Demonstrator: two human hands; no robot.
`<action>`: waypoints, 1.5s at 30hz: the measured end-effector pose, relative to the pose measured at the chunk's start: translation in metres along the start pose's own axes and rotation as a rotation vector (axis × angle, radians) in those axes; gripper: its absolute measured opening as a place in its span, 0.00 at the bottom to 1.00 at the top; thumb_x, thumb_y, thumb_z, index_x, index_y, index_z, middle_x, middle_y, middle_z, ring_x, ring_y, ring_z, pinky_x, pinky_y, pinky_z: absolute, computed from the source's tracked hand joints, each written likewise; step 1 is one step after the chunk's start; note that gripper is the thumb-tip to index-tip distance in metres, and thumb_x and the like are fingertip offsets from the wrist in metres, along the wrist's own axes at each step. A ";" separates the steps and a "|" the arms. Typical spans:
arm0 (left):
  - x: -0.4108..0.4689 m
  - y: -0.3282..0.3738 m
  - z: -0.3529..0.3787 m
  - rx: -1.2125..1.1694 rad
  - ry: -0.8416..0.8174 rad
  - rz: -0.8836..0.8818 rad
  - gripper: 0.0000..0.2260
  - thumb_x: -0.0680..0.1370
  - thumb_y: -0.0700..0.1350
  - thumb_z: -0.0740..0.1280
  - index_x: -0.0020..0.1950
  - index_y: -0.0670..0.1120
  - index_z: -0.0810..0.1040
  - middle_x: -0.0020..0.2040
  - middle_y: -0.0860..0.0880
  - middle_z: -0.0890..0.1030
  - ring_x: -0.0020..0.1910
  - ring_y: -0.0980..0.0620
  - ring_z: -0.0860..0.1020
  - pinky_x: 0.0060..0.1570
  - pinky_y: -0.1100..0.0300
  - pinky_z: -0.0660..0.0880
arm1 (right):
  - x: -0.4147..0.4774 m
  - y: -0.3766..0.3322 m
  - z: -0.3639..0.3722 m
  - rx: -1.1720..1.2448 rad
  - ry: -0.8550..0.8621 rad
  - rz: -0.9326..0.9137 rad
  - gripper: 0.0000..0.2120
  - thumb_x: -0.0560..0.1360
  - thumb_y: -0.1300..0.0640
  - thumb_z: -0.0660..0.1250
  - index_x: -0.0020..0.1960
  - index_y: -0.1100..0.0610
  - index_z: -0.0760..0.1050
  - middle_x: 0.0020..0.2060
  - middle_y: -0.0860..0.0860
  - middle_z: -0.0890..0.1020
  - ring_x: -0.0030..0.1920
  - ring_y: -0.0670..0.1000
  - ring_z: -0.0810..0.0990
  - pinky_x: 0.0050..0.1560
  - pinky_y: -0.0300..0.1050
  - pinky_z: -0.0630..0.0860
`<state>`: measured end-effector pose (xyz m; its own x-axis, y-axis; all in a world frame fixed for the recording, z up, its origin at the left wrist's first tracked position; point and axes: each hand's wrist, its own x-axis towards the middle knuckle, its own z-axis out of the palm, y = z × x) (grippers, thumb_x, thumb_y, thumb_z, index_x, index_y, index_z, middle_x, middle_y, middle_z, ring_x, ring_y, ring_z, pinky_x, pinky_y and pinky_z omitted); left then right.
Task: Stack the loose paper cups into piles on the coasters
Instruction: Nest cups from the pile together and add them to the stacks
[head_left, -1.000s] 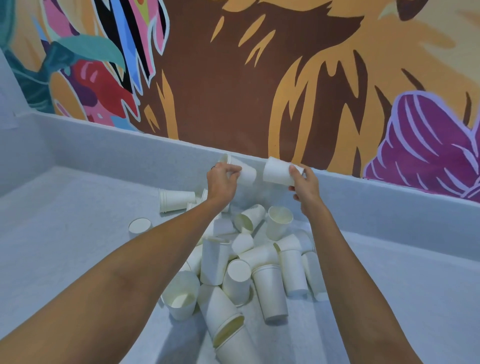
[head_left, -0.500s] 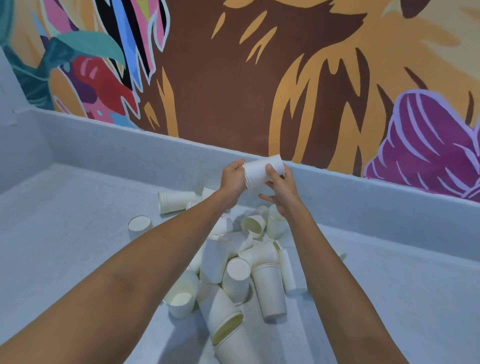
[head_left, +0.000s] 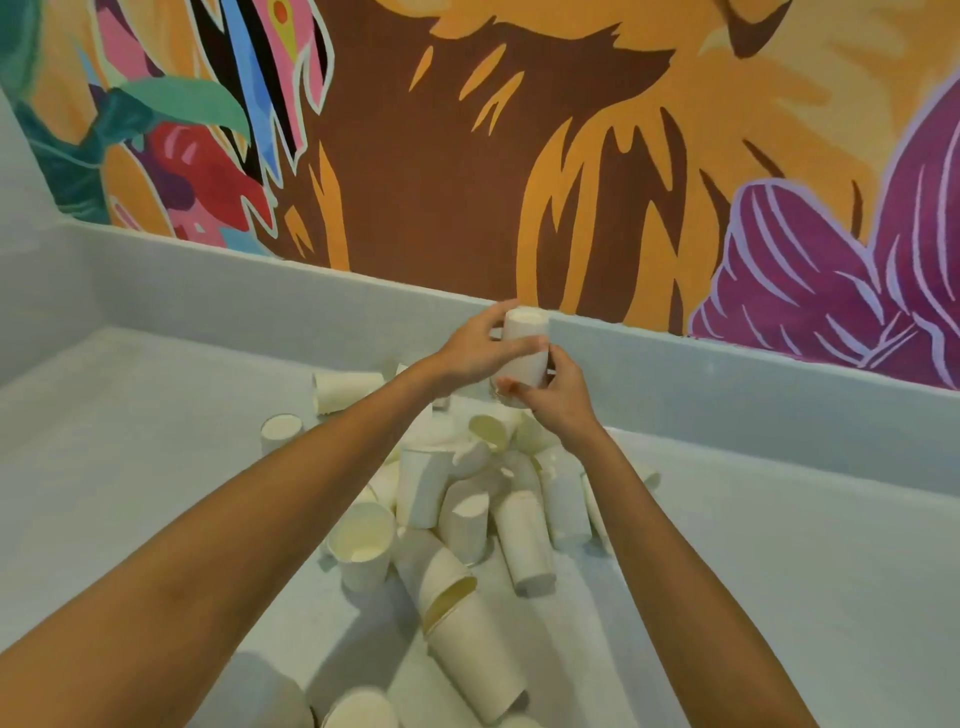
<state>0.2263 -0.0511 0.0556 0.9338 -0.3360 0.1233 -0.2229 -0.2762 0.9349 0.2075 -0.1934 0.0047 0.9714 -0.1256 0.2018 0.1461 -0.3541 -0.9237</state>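
Note:
Both hands hold a short stack of white paper cups (head_left: 525, 332) upside down, above the far end of the heap. My left hand (head_left: 475, 348) grips its upper part from the left, fingers curled round it. My right hand (head_left: 558, 392) pinches its lower part from below and right. Under the hands lies a heap of several loose white paper cups (head_left: 467, 514), some on their sides, some upright, some nested. No coaster shows in this view.
The cups lie on a pale grey counter (head_left: 779, 571) with a raised grey back ledge (head_left: 727, 374) and a painted wall behind. One cup (head_left: 347, 389) lies on its side at the far left, another (head_left: 280, 431) stands apart near it.
The two cups held apart a second ago have been pushed together into one stack, which has turned from lying sideways to standing upside down between both hands.

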 end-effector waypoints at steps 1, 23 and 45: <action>-0.008 0.006 0.001 0.103 -0.031 0.046 0.27 0.74 0.50 0.72 0.71 0.49 0.68 0.63 0.52 0.74 0.60 0.52 0.75 0.56 0.58 0.75 | -0.012 -0.004 -0.002 -0.023 -0.005 -0.003 0.28 0.67 0.53 0.77 0.63 0.53 0.71 0.54 0.50 0.80 0.53 0.52 0.79 0.51 0.46 0.80; -0.208 0.071 0.026 0.634 -0.619 0.255 0.25 0.72 0.56 0.72 0.68 0.58 0.70 0.58 0.57 0.70 0.57 0.55 0.70 0.51 0.68 0.71 | -0.305 -0.047 -0.013 -0.133 -0.013 0.114 0.27 0.71 0.42 0.68 0.64 0.46 0.61 0.58 0.43 0.74 0.54 0.44 0.77 0.45 0.31 0.76; -0.249 0.028 0.059 0.856 -0.906 0.255 0.26 0.65 0.44 0.79 0.60 0.54 0.75 0.57 0.54 0.73 0.58 0.54 0.73 0.54 0.57 0.73 | -0.373 0.040 0.037 -0.151 0.090 0.238 0.36 0.65 0.45 0.77 0.63 0.43 0.58 0.55 0.42 0.71 0.54 0.39 0.73 0.46 0.24 0.72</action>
<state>-0.0285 -0.0282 0.0315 0.3883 -0.8642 -0.3200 -0.7917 -0.4906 0.3642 -0.1424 -0.1267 -0.1197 0.9534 -0.3011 0.0199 -0.1197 -0.4378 -0.8911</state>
